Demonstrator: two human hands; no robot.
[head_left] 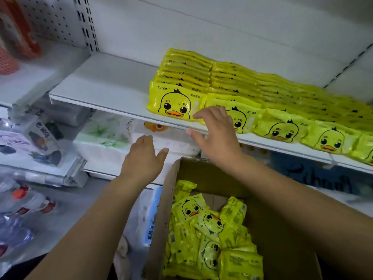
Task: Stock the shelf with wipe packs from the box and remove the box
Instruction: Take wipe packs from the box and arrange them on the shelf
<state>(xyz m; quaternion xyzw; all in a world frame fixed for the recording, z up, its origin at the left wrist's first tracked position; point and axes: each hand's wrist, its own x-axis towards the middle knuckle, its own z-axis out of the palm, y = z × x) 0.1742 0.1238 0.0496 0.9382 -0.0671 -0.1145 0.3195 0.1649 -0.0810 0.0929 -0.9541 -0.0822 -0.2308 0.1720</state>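
Wipe packs point(210, 235) lie loose in the box point(160, 219), below the hands: right hand point(218, 138) over its far rim, nearer; left hand point(143, 156) off its left side. Both open, empty.

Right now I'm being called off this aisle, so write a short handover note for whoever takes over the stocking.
Left hand: open, empty, below the shelf edge.
Right hand: open, empty, at the front row.
Shelf: yellow duck packs fill its right part in rows; left part bare.
Box: open, loose packs still inside.
Left: shelve those, then remove the box.
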